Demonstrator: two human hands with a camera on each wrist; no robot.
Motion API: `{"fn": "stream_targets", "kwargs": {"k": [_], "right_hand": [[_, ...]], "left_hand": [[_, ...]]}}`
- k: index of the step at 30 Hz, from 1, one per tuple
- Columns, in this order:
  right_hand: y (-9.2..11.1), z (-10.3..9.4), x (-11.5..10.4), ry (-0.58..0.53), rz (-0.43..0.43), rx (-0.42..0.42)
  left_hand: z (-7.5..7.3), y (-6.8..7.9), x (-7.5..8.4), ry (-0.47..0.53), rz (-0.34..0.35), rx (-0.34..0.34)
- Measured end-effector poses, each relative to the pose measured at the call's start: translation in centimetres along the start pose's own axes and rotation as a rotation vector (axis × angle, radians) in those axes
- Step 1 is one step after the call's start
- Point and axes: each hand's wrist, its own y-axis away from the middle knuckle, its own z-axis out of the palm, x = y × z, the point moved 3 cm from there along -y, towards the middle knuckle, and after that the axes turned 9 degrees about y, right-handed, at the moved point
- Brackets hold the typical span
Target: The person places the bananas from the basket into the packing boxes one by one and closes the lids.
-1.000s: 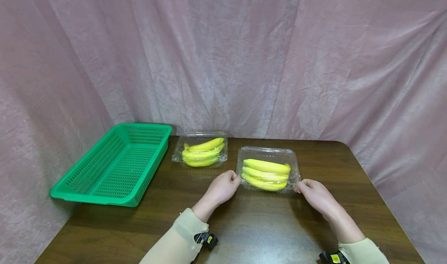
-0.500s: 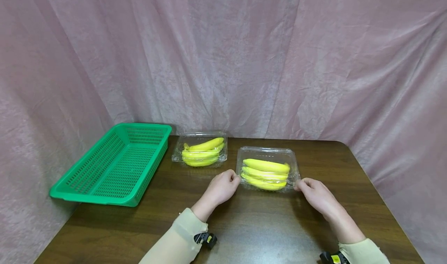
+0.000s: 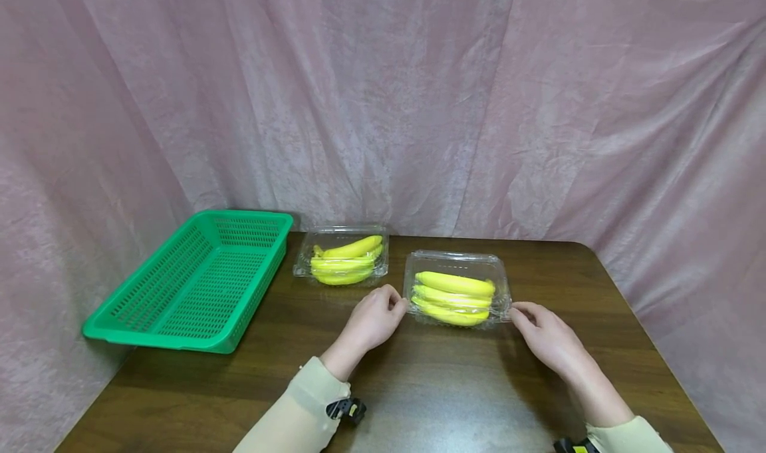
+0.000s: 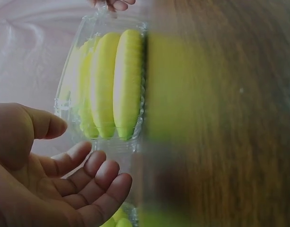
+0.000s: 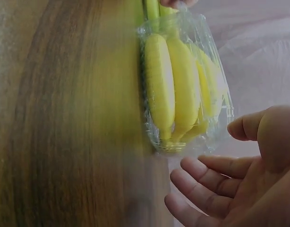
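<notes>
A clear plastic clamshell box (image 3: 459, 264) with several yellow bananas (image 3: 453, 299) in it lies on the table, lid down. My left hand (image 3: 372, 318) is at the box's front left corner; in the left wrist view its thumb and loosely bent fingers stand apart with nothing between them. At the front right corner is my right hand (image 3: 547, 336), its thumb likewise spread from relaxed fingers in the right wrist view. Whether a fingertip still touches the box's edge is hard to tell. Both wrist views show the bananas (image 4: 128, 85) through the clear side wall.
Behind and left of this box sits a second clear box (image 3: 340, 233) of bananas. A green slotted basket (image 3: 261, 306) stands at the table's left side. A pink curtain (image 3: 383, 107) hangs behind the brown wooden table (image 3: 443, 386).
Both hands have loosened their grip on the box's front corners: fingers and thumbs have parted, and the hands have drawn slightly outward. The box has hardly moved.
</notes>
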Motion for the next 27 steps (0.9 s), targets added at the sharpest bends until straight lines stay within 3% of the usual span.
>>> {"fn": "stream_targets", "kwargs": {"k": [10, 14, 27], "right_hand": [[1.4, 0.0, -1.0, 0.156, -0.002, 0.106], [1.9, 0.0, -1.5, 0.202, -0.020, 0.141], [3.1, 0.4, -3.2, 0.244, -0.146, 0.237]], "left_hand": [[-0.1, 0.7, 0.6, 0.033, -0.004, 0.018], [-0.3, 1.2, 1.2, 0.018, 0.033, 0.032], [-0.1, 2.8, 3.1, -0.224, 0.210, 0.087]]}}
